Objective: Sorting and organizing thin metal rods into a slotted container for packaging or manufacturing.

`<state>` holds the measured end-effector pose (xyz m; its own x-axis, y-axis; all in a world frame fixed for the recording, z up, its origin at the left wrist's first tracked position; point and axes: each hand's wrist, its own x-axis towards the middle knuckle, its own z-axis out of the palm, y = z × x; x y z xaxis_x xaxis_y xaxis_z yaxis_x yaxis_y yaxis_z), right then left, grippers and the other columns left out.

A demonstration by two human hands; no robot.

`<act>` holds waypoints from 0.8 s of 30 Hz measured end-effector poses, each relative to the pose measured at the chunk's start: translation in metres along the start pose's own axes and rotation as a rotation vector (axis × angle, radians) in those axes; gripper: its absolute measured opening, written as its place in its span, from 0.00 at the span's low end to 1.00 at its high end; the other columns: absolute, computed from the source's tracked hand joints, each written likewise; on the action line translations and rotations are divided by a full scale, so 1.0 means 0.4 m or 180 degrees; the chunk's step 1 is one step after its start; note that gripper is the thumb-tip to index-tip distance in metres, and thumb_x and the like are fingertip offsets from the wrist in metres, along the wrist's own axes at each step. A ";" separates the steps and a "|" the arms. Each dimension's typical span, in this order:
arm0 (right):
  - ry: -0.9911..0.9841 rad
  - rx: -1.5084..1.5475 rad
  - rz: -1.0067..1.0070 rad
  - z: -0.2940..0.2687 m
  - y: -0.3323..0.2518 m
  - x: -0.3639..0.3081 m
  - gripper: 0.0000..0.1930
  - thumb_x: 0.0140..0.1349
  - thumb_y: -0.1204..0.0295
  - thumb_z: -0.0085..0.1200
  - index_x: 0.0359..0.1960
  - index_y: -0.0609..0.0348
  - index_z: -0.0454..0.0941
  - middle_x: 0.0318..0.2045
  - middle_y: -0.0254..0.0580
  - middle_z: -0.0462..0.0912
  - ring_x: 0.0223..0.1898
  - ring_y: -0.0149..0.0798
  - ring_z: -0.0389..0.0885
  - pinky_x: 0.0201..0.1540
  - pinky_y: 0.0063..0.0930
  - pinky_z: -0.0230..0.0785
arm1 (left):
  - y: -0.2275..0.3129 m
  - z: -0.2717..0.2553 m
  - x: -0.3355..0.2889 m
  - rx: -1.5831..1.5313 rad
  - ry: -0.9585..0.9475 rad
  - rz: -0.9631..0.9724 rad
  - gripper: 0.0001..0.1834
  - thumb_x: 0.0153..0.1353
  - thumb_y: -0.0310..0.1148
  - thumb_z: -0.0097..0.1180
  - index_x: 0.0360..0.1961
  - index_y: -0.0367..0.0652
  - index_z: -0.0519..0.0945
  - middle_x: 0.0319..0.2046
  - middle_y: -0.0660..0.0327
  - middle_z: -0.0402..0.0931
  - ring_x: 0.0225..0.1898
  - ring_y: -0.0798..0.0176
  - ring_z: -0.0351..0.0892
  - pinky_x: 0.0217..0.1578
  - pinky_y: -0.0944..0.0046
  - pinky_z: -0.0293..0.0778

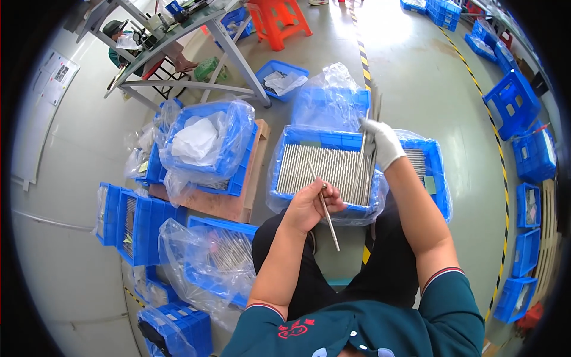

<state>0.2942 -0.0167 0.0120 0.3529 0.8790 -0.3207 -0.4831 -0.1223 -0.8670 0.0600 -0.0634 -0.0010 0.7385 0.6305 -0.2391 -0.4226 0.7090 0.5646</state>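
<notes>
I'm watching the person's left hand (pixel 310 205) gripping one slim metal rod (pixel 331 226) slantwise over the near edge of the blue crate (pixel 342 140). The white-gloved right hand (pixel 384 144) is grasping a blurred cluster of rods (pixel 367 140) over the crate's right end. Inside the crate, more rods (pixel 315 169) are lying side by side.

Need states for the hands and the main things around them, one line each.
Bare left hand: closed around one rod.
Slim silver metal rod: held, tilted.
White-gloved right hand: closed on several slim silver metal rods; blurred, count unclear.
Central blue plastic crate: open-topped, rods side by side inside.
Lower-left blue plastic crate: rods inside, partly covered.
Clear plastic bag: loose, crumpled over that crate.
Orange plastic stool: upright.
</notes>
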 end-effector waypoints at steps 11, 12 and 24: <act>-0.1861 -0.1958 0.0599 0.098 0.062 -0.140 0.14 0.56 0.60 0.59 0.24 0.59 0.76 0.13 0.33 0.73 0.11 0.24 0.68 0.12 0.19 0.58 | -0.010 -0.013 0.011 0.0164 -0.0346 -0.0370 0.19 0.66 0.47 0.45 0.36 0.41 0.77 0.40 0.58 0.74 0.35 0.62 0.75 0.33 0.61 0.71; -0.1922 -0.2075 0.0623 0.103 0.053 -0.146 0.14 0.56 0.60 0.59 0.24 0.59 0.76 0.12 0.33 0.73 0.10 0.24 0.68 0.11 0.19 0.58 | -0.014 -0.017 0.010 0.0171 -0.0353 -0.0366 0.19 0.66 0.47 0.45 0.36 0.41 0.77 0.40 0.58 0.74 0.35 0.62 0.75 0.33 0.61 0.71; -0.1311 -0.2792 -0.0237 0.082 0.022 -0.183 0.20 0.61 0.56 0.48 0.37 0.64 0.76 0.18 0.43 0.79 0.22 0.35 0.80 0.31 0.30 0.69 | 0.023 -0.061 0.035 -0.0059 0.0931 0.0837 0.16 0.63 0.44 0.52 0.36 0.40 0.76 0.23 0.67 0.71 0.27 0.68 0.73 0.33 0.64 0.73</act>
<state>0.2380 -0.0670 0.0405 -0.0304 0.9704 -0.2396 0.3570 -0.2134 -0.9094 0.0536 -0.0402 -0.0185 0.4238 0.8529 -0.3049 -0.5888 0.5152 0.6228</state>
